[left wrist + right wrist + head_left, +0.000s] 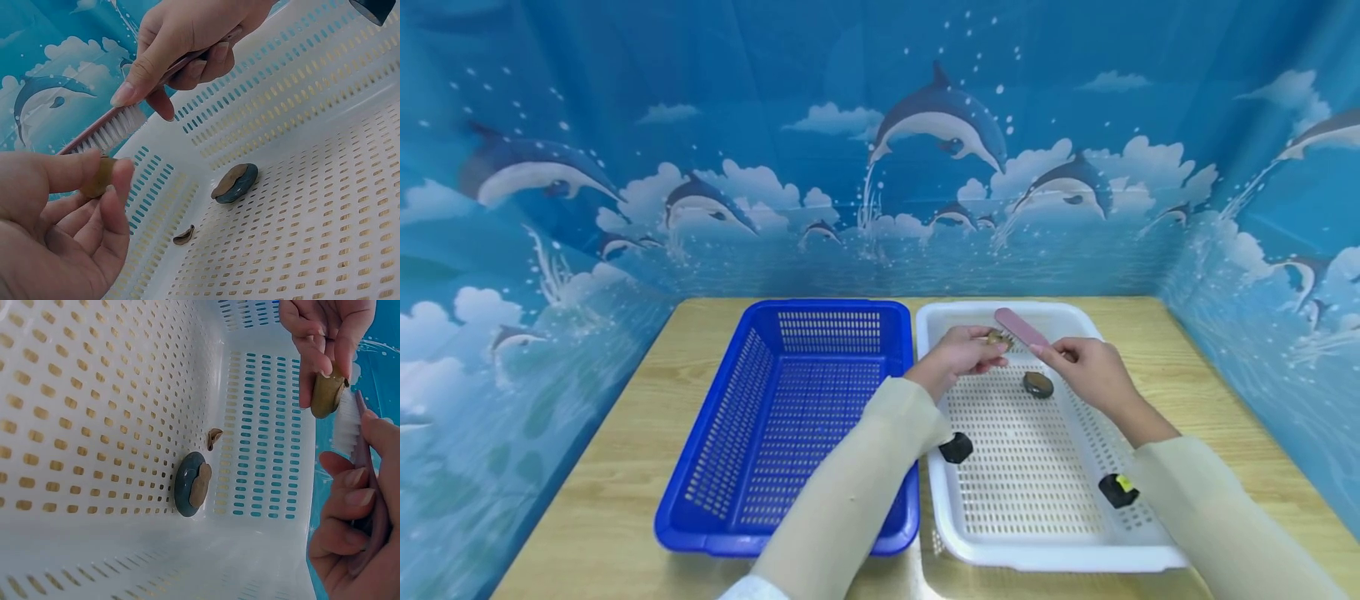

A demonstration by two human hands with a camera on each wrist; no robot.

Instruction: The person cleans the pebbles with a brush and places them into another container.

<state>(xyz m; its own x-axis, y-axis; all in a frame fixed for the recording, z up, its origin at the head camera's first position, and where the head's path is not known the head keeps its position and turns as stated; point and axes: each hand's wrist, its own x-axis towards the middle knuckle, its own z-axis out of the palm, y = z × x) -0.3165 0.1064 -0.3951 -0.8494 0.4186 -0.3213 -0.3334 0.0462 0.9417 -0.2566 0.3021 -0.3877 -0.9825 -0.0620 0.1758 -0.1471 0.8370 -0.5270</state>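
A blue plastic basket (805, 408) with slotted walls stands left of centre on a light wood-grain desk (625, 450). Behind and to both sides hangs a blue sea-themed backdrop (820, 50), printed with white clouds (763, 187) and leaping dolphins; 1 large dolphin (940, 112) arches just right of centre.

No readable lettering, apparently.

Left grip (967, 352) pinches, right grip (1096, 375) appears curled.
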